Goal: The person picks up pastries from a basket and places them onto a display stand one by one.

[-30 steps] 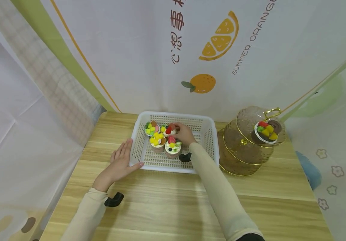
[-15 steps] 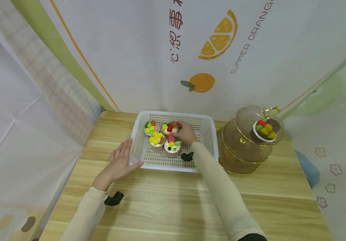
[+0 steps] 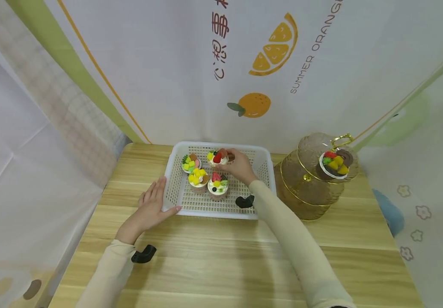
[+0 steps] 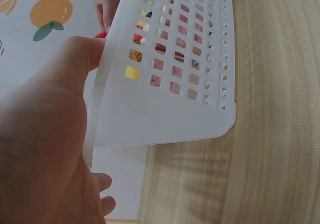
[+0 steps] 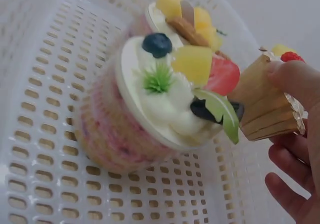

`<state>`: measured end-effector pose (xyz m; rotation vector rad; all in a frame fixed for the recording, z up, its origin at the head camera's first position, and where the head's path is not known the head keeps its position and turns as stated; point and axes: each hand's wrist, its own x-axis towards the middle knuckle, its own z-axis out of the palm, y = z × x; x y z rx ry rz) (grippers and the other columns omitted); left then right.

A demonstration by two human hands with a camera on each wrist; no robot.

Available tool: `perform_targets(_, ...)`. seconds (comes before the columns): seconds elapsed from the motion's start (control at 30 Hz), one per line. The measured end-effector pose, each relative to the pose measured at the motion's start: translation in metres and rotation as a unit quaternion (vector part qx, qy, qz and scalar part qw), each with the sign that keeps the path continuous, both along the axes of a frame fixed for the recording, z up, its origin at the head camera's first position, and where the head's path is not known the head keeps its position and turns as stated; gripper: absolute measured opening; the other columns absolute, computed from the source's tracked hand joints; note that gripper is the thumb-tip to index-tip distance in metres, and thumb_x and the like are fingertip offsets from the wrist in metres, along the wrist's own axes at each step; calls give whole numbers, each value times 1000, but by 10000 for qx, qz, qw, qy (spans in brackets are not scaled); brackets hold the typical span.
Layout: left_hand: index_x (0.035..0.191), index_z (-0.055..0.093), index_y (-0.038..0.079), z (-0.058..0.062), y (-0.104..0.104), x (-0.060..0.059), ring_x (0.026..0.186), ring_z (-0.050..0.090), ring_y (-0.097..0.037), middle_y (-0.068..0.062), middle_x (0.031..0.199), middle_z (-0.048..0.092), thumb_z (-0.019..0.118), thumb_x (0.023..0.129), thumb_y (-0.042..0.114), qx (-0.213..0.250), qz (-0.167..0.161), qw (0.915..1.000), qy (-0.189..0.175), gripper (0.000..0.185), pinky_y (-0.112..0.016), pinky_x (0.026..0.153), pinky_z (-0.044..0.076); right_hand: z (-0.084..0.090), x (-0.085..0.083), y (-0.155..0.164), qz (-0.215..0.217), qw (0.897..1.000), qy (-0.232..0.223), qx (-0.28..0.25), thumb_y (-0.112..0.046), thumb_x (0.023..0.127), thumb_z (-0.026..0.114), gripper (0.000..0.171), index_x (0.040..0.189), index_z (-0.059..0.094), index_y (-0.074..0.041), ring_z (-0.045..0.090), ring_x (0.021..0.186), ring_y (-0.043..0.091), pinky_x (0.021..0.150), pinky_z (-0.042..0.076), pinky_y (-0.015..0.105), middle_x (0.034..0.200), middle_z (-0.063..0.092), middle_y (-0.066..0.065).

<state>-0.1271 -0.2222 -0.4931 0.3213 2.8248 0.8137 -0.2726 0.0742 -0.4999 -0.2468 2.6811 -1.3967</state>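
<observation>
My right hand [image 3: 241,166] pinches a toy cupcake [image 3: 214,160] with red berries on cream, above the back of the white plastic basket [image 3: 209,214]. In the right wrist view this cupcake [image 5: 261,104] has a tan pleated wrapper and is tilted between thumb and fingers. Beneath it in the basket stand a cup dessert [image 3: 218,186] with strawberry and blueberry, one with yellow cubes [image 3: 197,177], and a cupcake [image 3: 191,164] with green and pink bits. My left hand [image 3: 150,210] rests against the basket's left front corner, fingers straight, thumb [image 4: 82,52] at the rim.
A tiered stand [image 3: 306,192] with gold rims is right of the basket on the wooden table [image 3: 198,265]. Its top tier carries a dark fruit-topped cupcake [image 3: 334,166]. A printed white curtain [image 3: 167,85] hangs behind the table.
My right hand has raised the berry cupcake slightly, away from the other desserts. My left hand keeps its place at the basket. The head view has shifted a little.
</observation>
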Motion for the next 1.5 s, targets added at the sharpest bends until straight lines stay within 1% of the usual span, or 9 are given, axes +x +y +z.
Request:
perform_targets(0.2, 158, -4, -1, 1, 0, 0, 151, 0, -49, -24, 166, -2, 58, 93, 55, -8, -22, 10000, -58, 106, -75, 112, 3, 9, 10, 4, -37, 9998, -1, -174, -40, 77, 83, 66, 133, 58, -15, 61, 110, 21, 92, 53, 42, 120, 67, 4)
perform_targets(0.37, 158, -4, -1, 1, 0, 0, 151, 0, -49, -24, 166, -1, 58, 93, 55, -19, 0, 10000, -64, 106, -75, 112, 3, 19, 15, 5, -113, 9995, 184, -217, -43, 77, 83, 66, 131, 58, -14, 61, 108, 21, 90, 54, 40, 117, 68, 4)
perform_targets(0.6, 158, -4, -1, 1, 1, -1, 151, 3, -50, -26, 166, 1, 57, 93, 57, -59, -10, 10000, -54, 106, -75, 111, 5, 32, 22, 8, -263, 9990, 351, -49, -45, 77, 82, 68, 133, 58, -15, 62, 106, 20, 87, 55, 38, 118, 69, 4)
perform_targets(0.8, 158, -5, 0, 0, 0, -1, 151, 2, -50, -25, 166, -1, 58, 91, 60, -62, 39, 9999, -98, 110, -74, 112, 2, 40, 36, 16, -323, 9978, 577, 107, -45, 77, 82, 64, 129, 60, -15, 61, 104, 19, 88, 54, 38, 114, 70, 2)
perform_targets(1.0, 158, -6, 1, -1, 0, -1, 151, 2, -50, -25, 166, 1, 59, 91, 61, -85, 43, 9999, -98, 111, -75, 112, 1, 45, 56, 33, -345, 9964, 774, 43, -45, 79, 80, 64, 131, 60, -16, 61, 106, 18, 92, 50, 38, 115, 68, 0)
perform_targets(1.1, 158, -5, 0, 0, 0, -1, 151, 3, -50, -26, 166, 3, 59, 90, 61, -60, 42, 10000, -65, 111, -75, 112, 2, 47, 66, 44, -442, 9951, 881, -24, -42, 79, 81, 62, 131, 60, -16, 61, 106, 18, 90, 49, 37, 116, 68, 0)
perform_targets(1.33, 158, -3, -1, 1, 1, 0, 150, 3, -51, -28, 165, 3, 60, 91, 59, 20, 49, 10000, -36, 110, -75, 111, 2, 50, 94, 69, -654, 9893, 1307, 46, -34, 78, 83, 59, 129, 62, -13, 64, 103, 19, 86, 50, 36, 113, 71, 4)
perform_targets(1.43, 157, -3, -2, 2, 0, 0, 150, 2, -52, -28, 165, 3, 61, 90, 59, 48, 48, 10000, -42, 111, -76, 111, 2, 52, 107, 80, -761, 9871, 1405, 93, -32, 77, 84, 60, 130, 62, -11, 65, 102, 20, 86, 51, 37, 112, 71, 5)
perform_targets(1.5, 157, -3, -2, 2, 0, 0, 150, 2, -51, -27, 165, 2, 61, 90, 59, 64, 51, 10000, -54, 111, -76, 111, 1, 53, 115, 87, -840, 9853, 1486, 93, -31, 77, 85, 62, 130, 62, -9, 65, 101, 22, 86, 52, 41, 113, 71, 7)
